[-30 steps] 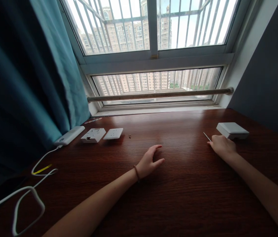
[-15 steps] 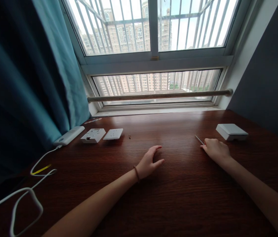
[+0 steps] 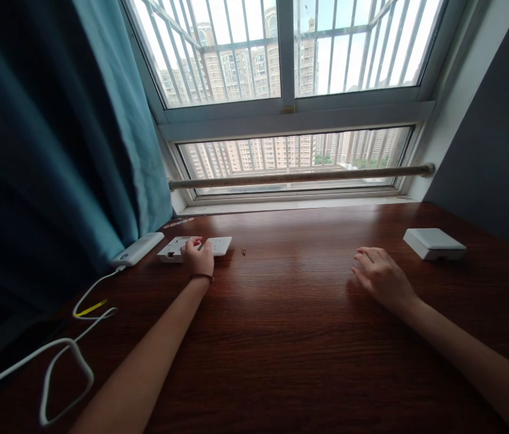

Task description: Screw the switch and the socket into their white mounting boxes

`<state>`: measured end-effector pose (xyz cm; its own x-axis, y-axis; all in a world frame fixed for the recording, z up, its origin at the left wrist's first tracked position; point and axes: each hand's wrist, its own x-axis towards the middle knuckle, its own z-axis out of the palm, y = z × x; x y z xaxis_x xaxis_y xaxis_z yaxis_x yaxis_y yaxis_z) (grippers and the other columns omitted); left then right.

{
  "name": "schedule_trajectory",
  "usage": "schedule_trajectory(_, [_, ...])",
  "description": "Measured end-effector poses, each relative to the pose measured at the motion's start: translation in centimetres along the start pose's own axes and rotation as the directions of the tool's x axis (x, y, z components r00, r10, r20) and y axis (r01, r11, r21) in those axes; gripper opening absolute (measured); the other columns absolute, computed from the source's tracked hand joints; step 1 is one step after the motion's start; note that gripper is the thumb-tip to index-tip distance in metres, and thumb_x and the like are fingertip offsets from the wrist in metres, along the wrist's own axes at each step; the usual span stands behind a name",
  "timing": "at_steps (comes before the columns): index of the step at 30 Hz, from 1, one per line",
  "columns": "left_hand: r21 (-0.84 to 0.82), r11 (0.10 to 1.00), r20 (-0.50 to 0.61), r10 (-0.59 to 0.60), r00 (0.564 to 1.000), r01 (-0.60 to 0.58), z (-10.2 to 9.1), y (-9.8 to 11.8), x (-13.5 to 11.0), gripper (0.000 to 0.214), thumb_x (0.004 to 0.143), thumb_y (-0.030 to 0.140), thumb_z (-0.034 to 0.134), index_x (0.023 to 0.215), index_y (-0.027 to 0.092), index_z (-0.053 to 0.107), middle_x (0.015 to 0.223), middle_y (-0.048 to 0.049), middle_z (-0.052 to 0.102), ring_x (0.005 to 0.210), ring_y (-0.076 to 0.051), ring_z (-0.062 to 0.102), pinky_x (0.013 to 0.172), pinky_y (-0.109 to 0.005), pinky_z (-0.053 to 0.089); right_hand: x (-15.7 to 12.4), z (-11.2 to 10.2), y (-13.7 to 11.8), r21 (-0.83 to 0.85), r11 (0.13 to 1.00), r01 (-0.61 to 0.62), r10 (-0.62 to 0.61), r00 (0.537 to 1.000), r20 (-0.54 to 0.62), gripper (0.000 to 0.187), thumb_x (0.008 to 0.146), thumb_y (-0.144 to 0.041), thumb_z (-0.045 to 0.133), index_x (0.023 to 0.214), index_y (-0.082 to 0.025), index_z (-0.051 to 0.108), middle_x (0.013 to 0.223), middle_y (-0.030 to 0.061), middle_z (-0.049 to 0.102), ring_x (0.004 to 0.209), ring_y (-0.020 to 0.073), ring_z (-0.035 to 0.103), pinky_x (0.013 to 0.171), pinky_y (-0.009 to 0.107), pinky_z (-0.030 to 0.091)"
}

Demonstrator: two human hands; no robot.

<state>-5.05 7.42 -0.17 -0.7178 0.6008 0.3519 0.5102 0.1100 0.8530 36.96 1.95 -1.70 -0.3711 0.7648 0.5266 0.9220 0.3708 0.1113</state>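
Desk (image 3: 281, 337): reddish-brown wood grain, glossy, reflecting window light. Open white box (image 3: 171, 248) and socket plate (image 3: 221, 245): plastic in appearance, smooth. Lidded white box (image 3: 434, 243): likewise plastic-looking, smooth, soft sheen. Screws (image 3: 243, 251): metallic look, too small to grade. Curtain (image 3: 100, 120): cloth, faint sheen along folds. Cable (image 3: 83, 361): smooth, plastic-looking sheath. Rail (image 3: 303, 178): apparently metal, dull. Wall (image 3: 493, 157): matt.

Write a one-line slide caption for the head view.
Left hand at the white box and socket plate; right hand across the brown table, nearest a white case.
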Motion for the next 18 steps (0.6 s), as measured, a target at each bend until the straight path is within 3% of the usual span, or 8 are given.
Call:
schedule_trajectory(3, [0.071, 0.989, -0.022, -0.131, 0.991, 0.132, -0.9, -2.2, 2.5, 0.034, 0.064, 0.028, 0.065, 0.093, 0.013, 0.053, 0.112, -0.0184, 0.052, 0.111, -0.036, 0.046, 0.095, -0.051, 0.030, -0.4, 0.0, -1.7, 0.158, 0.981, 0.116, -0.117, 0.993, 0.001, 0.018, 0.083, -0.023, 0.049, 0.097, -0.015, 0.058, 0.110, 0.0118, 0.055, 0.105, 0.0251, 0.049, 0.093, 0.039, 0.041])
schedule_trajectory(6, [0.073, 0.972, 0.032, -0.225, 0.974, 0.222, -0.6, -3.8, 3.6, 0.036, 0.063, 0.030, 0.069, 0.089, 0.012, 0.053, 0.095, -0.0181, 0.060, 0.099, -0.037, 0.056, 0.086, -0.052, 0.038, -0.7, 0.1, -2.8, 0.261, 0.952, 0.163, -0.175, 0.984, 0.022, 0.014, 0.083, -0.021, 0.049, 0.093, -0.017, 0.057, 0.111, 0.0103, 0.054, 0.106, 0.0241, 0.049, 0.092, 0.039, 0.042])
schedule_trajectory(11, [-0.054, 0.935, 0.192, -0.335, 0.922, 0.351, 0.7, -5.0, 4.2, 0.025, 0.075, 0.024, 0.061, 0.094, 0.011, 0.053, 0.073, -0.0052, 0.062, 0.060, -0.018, 0.063, 0.058, -0.032, 0.052, -0.8, 0.1, -3.1, 0.345, 0.924, 0.163, -0.189, 0.981, 0.042, 0.011, 0.083, -0.019, 0.049, 0.091, -0.018, 0.056, 0.111, 0.0099, 0.053, 0.106, 0.0232, 0.049, 0.092, 0.038, 0.043])
schedule_trajectory(14, [-0.142, 0.899, 0.265, -0.369, 0.891, 0.414, 0.9, -5.3, 4.5, 0.015, 0.081, 0.021, 0.056, 0.091, 0.010, 0.055, 0.075, -0.0013, 0.061, 0.058, -0.010, 0.060, 0.055, -0.025, 0.052, -0.7, 0.1, -3.1, 0.354, 0.921, 0.161, -0.187, 0.982, 0.041, 0.010, 0.082, -0.018, 0.049, 0.090, -0.018, 0.056, 0.112, 0.0099, 0.053, 0.107, 0.0232, 0.048, 0.093, 0.038, 0.042])
schedule_trajectory(18, [-0.245, 0.845, 0.283, -0.407, 0.869, 0.476, 0.7, -5.5, 4.8, 0.012, 0.083, 0.018, 0.055, 0.092, 0.010, 0.056, 0.079, -0.0011, 0.060, 0.062, -0.008, 0.058, 0.055, -0.023, 0.052, -0.7, 0.0, -3.3, 0.347, 0.923, 0.168, -0.193, 0.980, 0.039, 0.011, 0.083, -0.019, 0.049, 0.090, -0.017, 0.056, 0.111, 0.0098, 0.054, 0.106, 0.0223, 0.048, 0.093, 0.036, 0.042])
